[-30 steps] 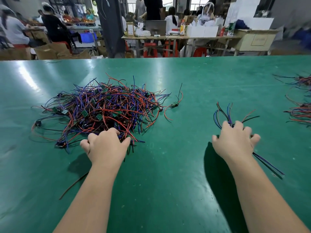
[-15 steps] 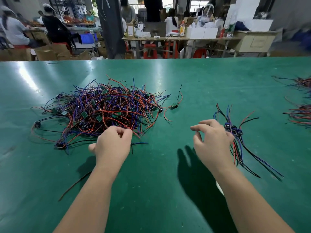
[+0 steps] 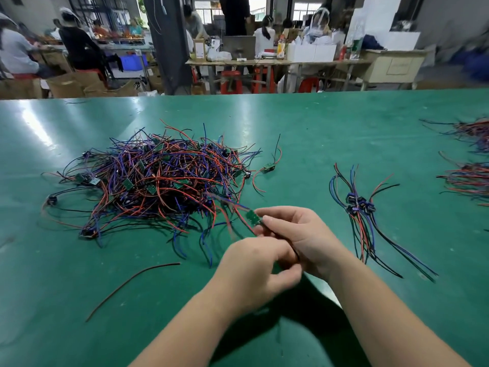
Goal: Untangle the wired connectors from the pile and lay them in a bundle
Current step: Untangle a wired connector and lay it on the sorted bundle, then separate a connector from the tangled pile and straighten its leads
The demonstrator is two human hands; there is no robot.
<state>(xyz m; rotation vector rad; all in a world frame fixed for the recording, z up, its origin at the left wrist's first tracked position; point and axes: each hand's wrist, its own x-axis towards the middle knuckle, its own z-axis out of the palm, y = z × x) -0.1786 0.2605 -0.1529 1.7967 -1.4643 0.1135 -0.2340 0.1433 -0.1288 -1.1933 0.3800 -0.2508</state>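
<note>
Left hand (image 3: 254,271), right hand (image 3: 300,238) pinch one connector (image 3: 252,217) beside pile (image 3: 164,181).

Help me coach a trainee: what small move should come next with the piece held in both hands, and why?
Probably draw the small green-board wired connector gently rightward, away from the tangled pile of red, blue and black wires. The right hand and left hand pinch it, but its red and blue leads trail into that pile; the bundle of sorted connectors lies to the right.

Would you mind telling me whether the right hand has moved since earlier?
Yes: the right hand has shifted left, off the laid bundle, towards the tangled pile.
</note>
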